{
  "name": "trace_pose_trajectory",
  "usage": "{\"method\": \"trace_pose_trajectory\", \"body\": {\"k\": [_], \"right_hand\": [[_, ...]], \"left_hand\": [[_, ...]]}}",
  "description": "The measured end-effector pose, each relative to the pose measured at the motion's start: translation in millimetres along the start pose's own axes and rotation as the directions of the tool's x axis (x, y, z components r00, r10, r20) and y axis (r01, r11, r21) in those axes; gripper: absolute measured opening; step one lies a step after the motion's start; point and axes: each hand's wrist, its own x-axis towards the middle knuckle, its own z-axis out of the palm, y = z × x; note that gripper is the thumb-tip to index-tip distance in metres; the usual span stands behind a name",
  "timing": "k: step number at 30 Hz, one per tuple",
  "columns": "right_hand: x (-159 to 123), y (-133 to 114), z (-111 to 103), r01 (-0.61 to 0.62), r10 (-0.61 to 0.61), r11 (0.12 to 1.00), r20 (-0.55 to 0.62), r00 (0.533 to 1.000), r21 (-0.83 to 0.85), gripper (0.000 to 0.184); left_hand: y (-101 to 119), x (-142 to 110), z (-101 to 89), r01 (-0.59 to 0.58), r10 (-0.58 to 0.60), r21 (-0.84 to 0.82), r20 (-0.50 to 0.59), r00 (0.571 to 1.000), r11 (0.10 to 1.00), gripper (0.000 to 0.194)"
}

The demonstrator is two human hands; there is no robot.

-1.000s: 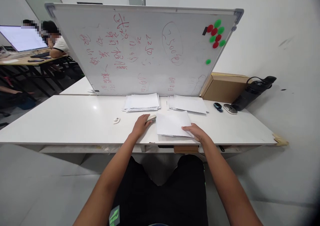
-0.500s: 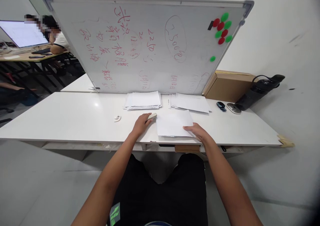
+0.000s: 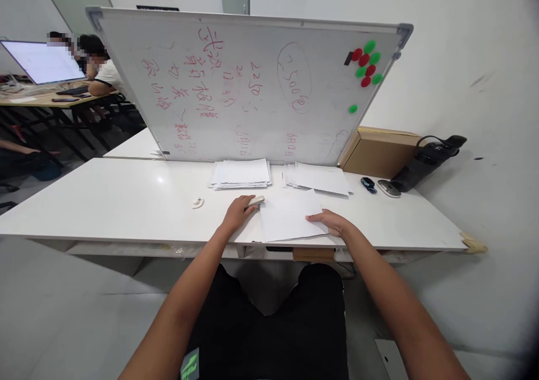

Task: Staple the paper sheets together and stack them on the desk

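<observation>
My left hand [image 3: 239, 211] is closed around a small pale stapler [image 3: 255, 201], which rests on the desk with its front end at the upper left corner of some white paper sheets [image 3: 288, 217]. My right hand [image 3: 330, 221] grips those sheets by their right edge, thumb on top and the other fingers mostly hidden underneath. Behind them lie two piles of paper, a left stack [image 3: 246, 172] and a looser right stack [image 3: 318, 177].
A whiteboard [image 3: 261, 88] with red writing and round magnets stands behind the stacks. To the right are a cardboard box [image 3: 379, 152], a dark bottle [image 3: 429, 164], a mouse [image 3: 389, 188] and a dark watch-like item [image 3: 368, 184]. A white earphone-like piece [image 3: 197, 202] lies left. People sit far left.
The sheets have tilted slightly, their near edge now lower toward the desk front. My right hand keeps its grip and my left hand stays on the stapler. The camera view has shifted a little.
</observation>
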Motion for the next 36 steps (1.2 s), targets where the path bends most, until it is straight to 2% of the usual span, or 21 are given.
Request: {"method": "trace_pose_trajectory", "body": {"k": [4, 8, 12, 16, 18, 20, 22, 24, 26, 28, 31, 36], "right_hand": [[-1, -8, 3, -0.041, 0.044, 0.999, 0.131, 0.990, -0.031, 0.051], [-5, -15, 6, -0.071, 0.077, 0.996, 0.136, 0.988, -0.051, 0.047], [-9, -17, 8, -0.025, 0.032, 0.999, 0.146, 0.989, -0.046, 0.044], [-7, -15, 10, 0.018, -0.010, 0.998, 0.155, 0.988, -0.053, 0.045], [-5, -14, 10, -0.006, 0.013, 0.999, 0.154, 0.988, -0.042, 0.045], [-3, -13, 10, -0.059, 0.063, 0.998, 0.194, 0.979, -0.028, 0.044], [-1, -11, 9, -0.093, 0.098, 0.995, 0.213, 0.972, -0.032, 0.044], [1, -10, 7, -0.105, 0.110, 0.994, 0.178, 0.978, -0.040, 0.047], [3, -8, 6, -0.115, 0.118, 0.993, 0.160, 0.980, -0.028, 0.051], [4, -7, 6, -0.127, 0.126, 0.992, 0.192, 0.973, -0.009, 0.052], [6, -7, 5, -0.109, 0.109, 0.994, 0.220, 0.969, -0.013, 0.047], [11, -8, 4, -0.102, 0.112, 0.993, 0.254, 0.961, -0.053, 0.047]], "left_hand": [[0, 0, -1.7, -0.018, 0.018, -0.020, -0.005, 1.000, 1.000, 0.043], [-1, 1, -3.7, 0.001, -0.001, -0.031, 0.010, 1.000, 1.000, 0.044], [-2, -1, -1.7, -0.019, 0.019, -0.012, 0.001, 1.000, 1.000, 0.044], [10, -2, 0.0, 0.033, -0.029, 0.027, -0.135, 0.990, 0.999, 0.048], [22, 4, -2.7, 0.078, -0.073, 0.013, -0.229, 0.971, 0.997, 0.045], [35, 16, -8.3, 0.073, -0.073, -0.007, -0.264, 0.962, 0.997, 0.042], [45, 32, -14.9, 0.050, -0.050, -0.002, -0.181, 0.982, 0.999, 0.044], [51, 49, -19.8, 0.060, -0.060, 0.031, -0.007, 0.998, 0.998, 0.044], [52, 64, -20.8, 0.055, -0.068, 0.095, 0.139, 0.988, 0.994, 0.045], [49, 73, -17.5, 0.033, -0.065, 0.144, 0.223, 0.973, 0.989, 0.045], [42, 80, -8.2, 0.023, -0.066, 0.156, 0.275, 0.959, 0.988, 0.045], [36, 83, 2.4, 0.029, -0.072, 0.159, 0.271, 0.960, 0.987, 0.045]]}}
